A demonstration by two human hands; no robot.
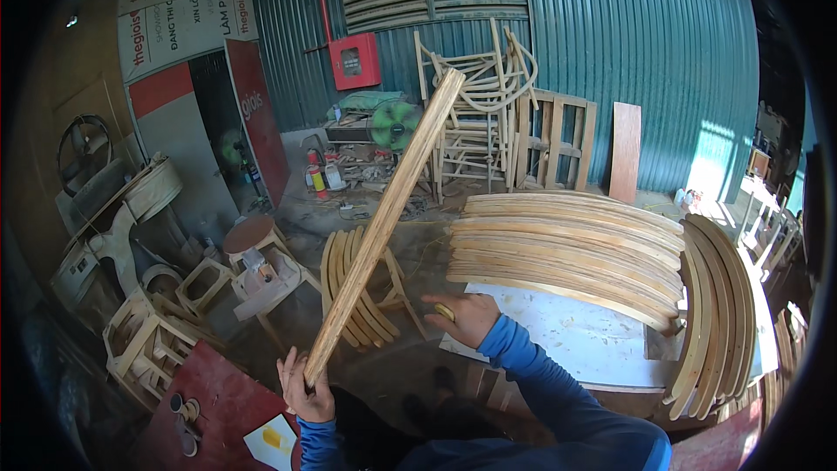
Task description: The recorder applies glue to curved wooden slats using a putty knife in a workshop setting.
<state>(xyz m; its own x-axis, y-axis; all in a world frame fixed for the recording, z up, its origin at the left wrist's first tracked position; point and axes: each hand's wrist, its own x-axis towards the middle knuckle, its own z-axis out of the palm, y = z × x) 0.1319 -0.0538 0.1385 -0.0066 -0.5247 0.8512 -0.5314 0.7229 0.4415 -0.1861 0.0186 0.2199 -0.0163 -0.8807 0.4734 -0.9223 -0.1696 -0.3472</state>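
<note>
My left hand (307,389) is closed round the lower end of a long wooden strip (384,227). The strip slants up and away to the right, its upper end in front of the stacked chair frames. Bent at the elbow, my right arm brings my right hand (469,316) close to the middle, apart from the strip. Its fingers are closed on a small yellowish object (445,311), mostly hidden, whose kind I cannot make out. Right of that hand, many curved wooden strips (567,240) lie side by side on a white-topped table (558,331).
More curved strips (719,314) stand on the table's right end. Another bundle (357,288) rests beyond the left hand. Stools (157,340) and a belt machine (113,218) are at left. A red surface (209,384) holds small containers. Chair frames (479,122) stand by the green wall.
</note>
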